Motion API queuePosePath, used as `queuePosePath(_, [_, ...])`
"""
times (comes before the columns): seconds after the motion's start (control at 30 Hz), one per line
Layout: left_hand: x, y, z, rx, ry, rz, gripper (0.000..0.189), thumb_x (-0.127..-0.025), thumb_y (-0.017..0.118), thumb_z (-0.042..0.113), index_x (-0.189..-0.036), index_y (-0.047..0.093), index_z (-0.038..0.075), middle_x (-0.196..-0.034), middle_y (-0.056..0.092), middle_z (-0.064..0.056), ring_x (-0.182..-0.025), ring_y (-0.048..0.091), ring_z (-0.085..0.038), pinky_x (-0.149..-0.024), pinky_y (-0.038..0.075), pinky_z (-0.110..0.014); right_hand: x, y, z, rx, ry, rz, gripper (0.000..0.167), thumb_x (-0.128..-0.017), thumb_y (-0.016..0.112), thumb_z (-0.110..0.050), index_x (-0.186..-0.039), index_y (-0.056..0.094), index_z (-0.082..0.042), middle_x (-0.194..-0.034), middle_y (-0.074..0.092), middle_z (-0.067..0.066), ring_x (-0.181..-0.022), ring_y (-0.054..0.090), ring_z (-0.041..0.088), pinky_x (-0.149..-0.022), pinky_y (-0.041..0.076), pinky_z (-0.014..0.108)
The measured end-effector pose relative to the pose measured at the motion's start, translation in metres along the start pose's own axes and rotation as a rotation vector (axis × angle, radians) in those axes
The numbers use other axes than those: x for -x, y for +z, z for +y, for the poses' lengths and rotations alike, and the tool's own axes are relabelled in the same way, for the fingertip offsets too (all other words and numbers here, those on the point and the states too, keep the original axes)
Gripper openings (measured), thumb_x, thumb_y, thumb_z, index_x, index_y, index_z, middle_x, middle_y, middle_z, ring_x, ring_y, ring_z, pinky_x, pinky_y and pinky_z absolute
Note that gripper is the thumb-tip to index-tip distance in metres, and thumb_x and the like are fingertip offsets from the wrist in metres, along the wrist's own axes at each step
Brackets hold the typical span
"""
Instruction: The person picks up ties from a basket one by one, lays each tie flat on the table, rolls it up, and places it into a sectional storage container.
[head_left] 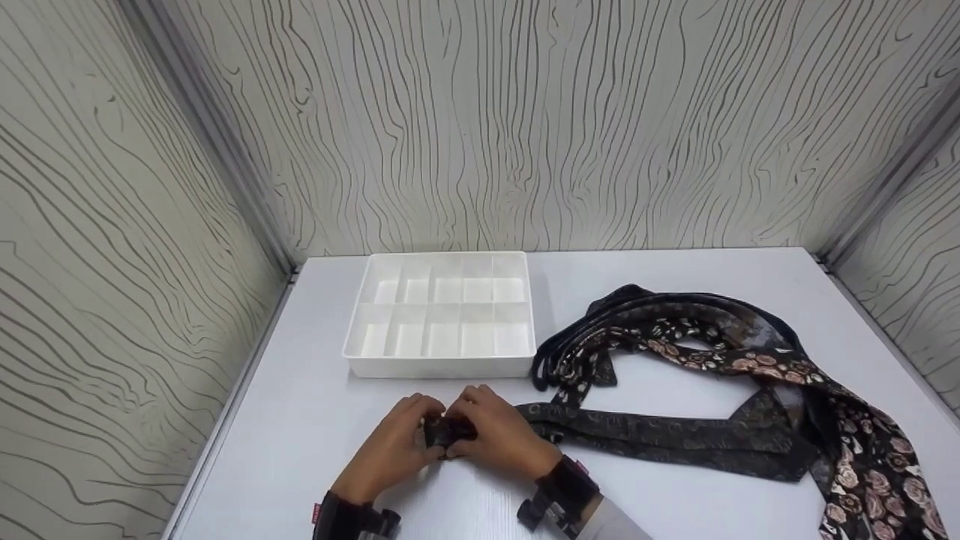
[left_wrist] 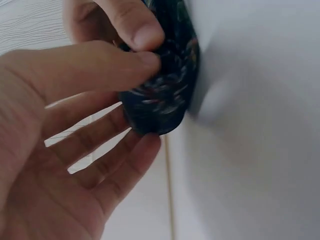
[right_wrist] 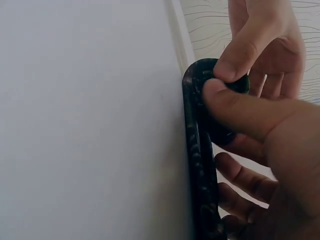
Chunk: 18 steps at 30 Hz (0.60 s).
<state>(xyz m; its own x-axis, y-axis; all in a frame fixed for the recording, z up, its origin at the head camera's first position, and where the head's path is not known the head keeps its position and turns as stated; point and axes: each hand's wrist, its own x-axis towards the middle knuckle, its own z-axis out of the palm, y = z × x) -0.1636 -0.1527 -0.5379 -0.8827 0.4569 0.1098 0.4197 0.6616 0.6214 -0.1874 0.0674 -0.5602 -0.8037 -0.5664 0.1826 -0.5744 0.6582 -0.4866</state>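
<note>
Bare white table (head_left: 292,450) spreads from the left hand (head_left: 397,446) out to its left edge, while the near wall of a ten-compartment white tray (head_left: 442,367) stands just beyond the fingers. The left hand and right hand (head_left: 502,435) face each other, wrists apart, thumbs close together, each with fingers bent to pinch the coiled end (head_left: 439,433) of a dark patterned tie (head_left: 660,431), in front of the tray. The tie's tail runs rightward past the right hand, and a heap of floral and dark cloth strips (head_left: 877,457) arches behind it, reaching the tray's right corner
</note>
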Motion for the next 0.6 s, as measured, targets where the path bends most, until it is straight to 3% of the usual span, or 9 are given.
queuePosePath(0.3, [-0.003,0.005,0.003,-0.078,0.029,-0.007,0.035,-0.080,0.088,0.010,-0.112,0.073,0.017,-0.116,0.068,0.008,-0.110,0.059,-0.012,-0.098,0.056,-0.037,0.006,-0.007,-0.001,-0.002,0.009,-0.037,0.046,-0.084,0.087,-0.047,-0.119,0.072,-0.021,-0.115,0.065,-0.008,-0.104,0.052,0.007,-0.092,0.052,0.027])
queuePosePath(0.47, [-0.004,0.007,0.005,-0.046,0.021,-0.033,0.042,-0.082,0.088,0.013,-0.119,0.069,0.021,-0.123,0.065,0.006,-0.116,0.059,-0.014,-0.103,0.056,-0.040,0.010,-0.011,-0.001,0.043,0.019,-0.023,0.043,-0.082,0.089,-0.041,-0.116,0.074,-0.019,-0.115,0.066,-0.006,-0.105,0.054,0.009,-0.092,0.053,0.029])
queuePosePath(0.6, [-0.004,0.008,0.006,-0.069,0.050,-0.025,0.039,-0.080,0.086,0.007,-0.114,0.069,0.020,-0.119,0.066,0.008,-0.113,0.059,-0.013,-0.100,0.056,-0.037,0.011,-0.012,0.000,0.024,0.022,-0.037,0.045,-0.082,0.089,-0.042,-0.118,0.074,-0.021,-0.115,0.066,-0.007,-0.104,0.053,0.008,-0.092,0.052,0.028])
